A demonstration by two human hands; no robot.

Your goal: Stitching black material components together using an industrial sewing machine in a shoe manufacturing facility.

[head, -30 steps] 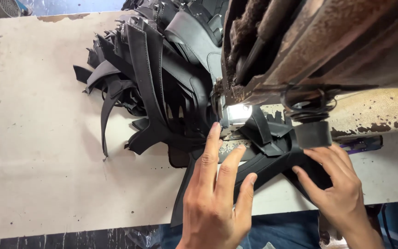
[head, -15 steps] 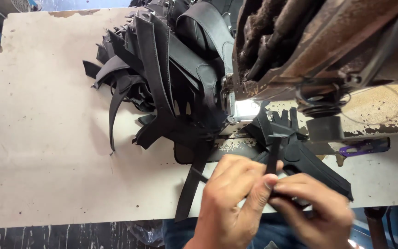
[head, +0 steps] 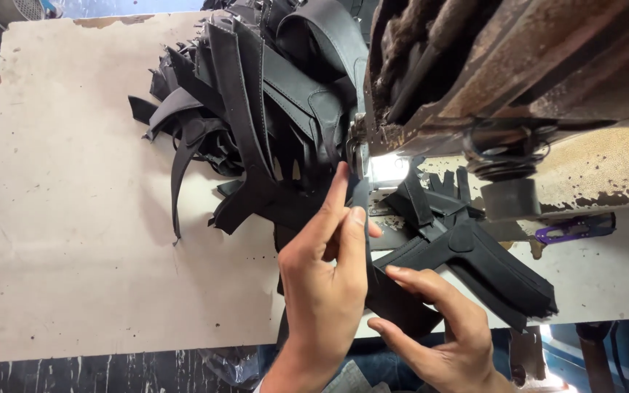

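A narrow black leather strip [head: 362, 218] is pinched by the left hand [head: 325, 280] fingers and steadied by the right hand [head: 442, 331] near the table's front edge, best kept flat and aligned under the worn sewing machine [head: 504, 80].

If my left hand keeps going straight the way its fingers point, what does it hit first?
The left hand points up toward the sewing machine. Its fingertips already pinch a black strip; just beyond is probably the needle area by the lit spot, though depth is unclear.

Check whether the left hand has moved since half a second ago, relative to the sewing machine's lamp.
Yes. The left hand has risen toward the lamp; its fingertips now press the black strip just beside it, instead of meeting the right hand lower down.
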